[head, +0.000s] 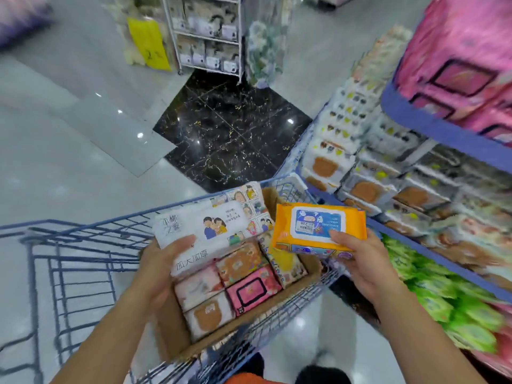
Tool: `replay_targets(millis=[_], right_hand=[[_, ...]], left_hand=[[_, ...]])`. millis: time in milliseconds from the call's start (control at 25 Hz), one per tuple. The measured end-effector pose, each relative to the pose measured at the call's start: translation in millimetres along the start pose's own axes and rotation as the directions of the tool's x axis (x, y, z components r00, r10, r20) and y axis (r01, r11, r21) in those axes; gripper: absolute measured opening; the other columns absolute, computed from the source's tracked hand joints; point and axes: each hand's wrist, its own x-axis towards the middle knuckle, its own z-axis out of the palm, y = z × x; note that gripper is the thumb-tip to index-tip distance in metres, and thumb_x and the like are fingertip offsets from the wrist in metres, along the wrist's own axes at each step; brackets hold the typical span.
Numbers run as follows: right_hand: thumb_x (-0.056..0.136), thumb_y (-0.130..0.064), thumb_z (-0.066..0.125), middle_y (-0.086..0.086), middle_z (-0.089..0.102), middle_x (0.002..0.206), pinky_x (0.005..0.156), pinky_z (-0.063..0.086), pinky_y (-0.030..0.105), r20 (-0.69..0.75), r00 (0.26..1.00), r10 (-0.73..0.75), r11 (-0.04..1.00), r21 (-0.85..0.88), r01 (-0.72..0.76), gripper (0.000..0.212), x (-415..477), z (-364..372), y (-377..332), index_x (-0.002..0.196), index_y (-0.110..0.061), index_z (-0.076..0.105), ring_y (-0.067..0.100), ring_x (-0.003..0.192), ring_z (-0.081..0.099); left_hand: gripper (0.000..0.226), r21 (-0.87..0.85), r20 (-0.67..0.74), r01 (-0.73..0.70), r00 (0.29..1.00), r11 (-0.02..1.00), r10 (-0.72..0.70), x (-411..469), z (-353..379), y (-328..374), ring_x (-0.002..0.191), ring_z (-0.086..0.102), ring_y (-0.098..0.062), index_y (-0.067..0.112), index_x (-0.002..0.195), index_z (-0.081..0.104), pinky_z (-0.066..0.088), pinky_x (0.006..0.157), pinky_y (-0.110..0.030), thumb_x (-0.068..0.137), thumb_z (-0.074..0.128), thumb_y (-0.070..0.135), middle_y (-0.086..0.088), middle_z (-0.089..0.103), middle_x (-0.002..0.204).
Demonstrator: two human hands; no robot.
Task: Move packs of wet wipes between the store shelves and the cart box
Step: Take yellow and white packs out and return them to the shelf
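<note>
**Two packs in hand over the box: slip risk on both**

I'm flagging the drop risk first. The left hand is holding the big white pack by its near end only, so most of the pack is sticking out unsupported over the box. If it tips, I'm expecting it to slide off onto the packs below. The right hand is pinching the orange pack along its near edge. That pack is hanging over the box's right side, near the gap between the cart and the shelves. A slip there is likely sending it to the floor, not into the box. The slick wrapping isn't helping either grip.

Fingers: the left thumb is pressing on top of the white pack, with the rest hidden under it. The right thumb is lying on the orange pack's label, with the other fingers curling beneath. Both hands are closed narrowly on their packs. I'm not able to tell which way the packs are heading.
</note>
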Motion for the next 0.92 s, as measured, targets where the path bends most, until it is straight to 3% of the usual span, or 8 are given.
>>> replay_targets(millis=[80,200,360,480,560,640,800,920], right_hand=[[0.073,-0.007,0.078,0.009,0.078,0.103,0.072,0.057,0.037,-0.007,0.997,-0.072,0.996,0.057,0.072,0.043,-21.5,-21.3,-28.1,0.113,-0.013,0.064,0.023,0.082,0.076],[0.053,-0.019,0.089,0.015,0.074,0.114,0.086,0.058,0.048,-0.019,0.982,-0.19,0.976,0.108,0.191,0.078,-50.5,-64.7,-76.8,0.125,-0.007,0.061,0.034,0.097,0.074],[0.026,-0.041,0.102,0.015,0.074,0.115,0.092,0.054,0.053,-0.058,0.938,-0.34,0.93,0.126,0.345,0.113,-88.6,-119.3,-140.2,0.126,-0.007,0.062,0.039,0.102,0.071],[0.021,-0.044,0.101,0.015,0.075,0.112,0.064,0.056,0.034,-0.066,0.876,-0.478,0.862,0.157,0.482,0.116,-122.0,-172.8,-192.1,0.123,-0.007,0.061,0.03,0.086,0.074],[0.022,-0.044,0.101,0.015,0.075,0.113,0.072,0.057,0.04,-0.081,0.828,-0.555,0.811,0.172,0.56,0.114,-143.2,-216.3,-225.2,0.123,-0.008,0.062,0.032,0.091,0.073],[0.029,-0.04,0.101,0.017,0.074,0.115,0.093,0.053,0.053,-0.103,0.785,-0.611,0.767,0.17,0.619,0.109,-161.6,-258.5,-255.3,0.125,-0.007,0.062,0.041,0.103,0.07],[0.056,-0.021,0.09,0.018,0.074,0.113,0.091,0.055,0.054,-0.202,0.699,-0.686,0.679,0.168,0.715,0.082,-196.6,-344.0,-304.7,0.128,-0.003,0.058,0.043,0.102,0.07],[0.041,-0.027,0.099,0.019,0.074,0.112,0.097,0.05,0.059,-0.269,0.633,-0.726,0.62,0.141,0.771,0.094,-221.2,-395.9,-336.3,0.123,-0.002,0.06,0.042,0.1,0.071]], left_hand=[[0.04,0.023,0.049,-0.065,0.997,0.998,0.064,-7.5,34.9,26.1,0.095,0.077,-0.031,0.01,0.117,0.07,0.064,0.075,-0.042,0.078,0.077,0.006,-0.012,0.079,0.106],[0.066,0.038,0.146,-0.17,0.976,0.985,0.163,-27.6,98.2,62.9,0.102,0.073,-0.041,0.008,0.119,0.069,0.057,0.092,-0.059,0.056,0.088,0.015,-0.019,0.076,0.111],[0.048,0.022,0.272,-0.352,0.903,0.936,0.334,-75.0,190.6,102.5,0.083,0.078,-0.031,0.007,0.114,0.068,0.064,0.061,-0.036,0.069,0.085,0.005,-0.018,0.078,0.107],[0.085,0.001,0.393,-0.45,0.822,0.893,0.413,-124.4,265.2,127.1,0.082,0.078,-0.028,0.013,0.11,0.071,0.062,0.056,-0.032,0.035,0.103,0.037,-0.011,0.08,0.101],[0.106,-0.021,0.429,-0.482,0.787,0.876,0.443,-154.4,316.5,138.4,0.086,0.078,-0.03,0.014,0.11,0.072,0.062,0.062,-0.037,0.013,0.101,0.048,-0.009,0.08,0.101],[0.099,-0.048,0.47,-0.5,0.753,0.865,0.461,-177.1,365.3,145.8,0.093,0.077,-0.034,0.013,0.111,0.073,0.059,0.077,-0.042,0.02,0.101,0.04,-0.011,0.079,0.104],[0.076,-0.115,0.557,-0.536,0.662,0.836,0.501,-216.0,463.3,153.3,0.089,0.077,-0.034,0.011,0.113,0.073,0.058,0.075,-0.041,0.041,0.09,0.026,-0.013,0.079,0.105],[0.078,-0.148,0.627,-0.559,0.585,0.816,0.515,-242.3,536.9,159.4,0.092,0.077,-0.033,0.011,0.116,0.071,0.06,0.078,-0.044,0.042,0.091,0.025,-0.013,0.079,0.107]])
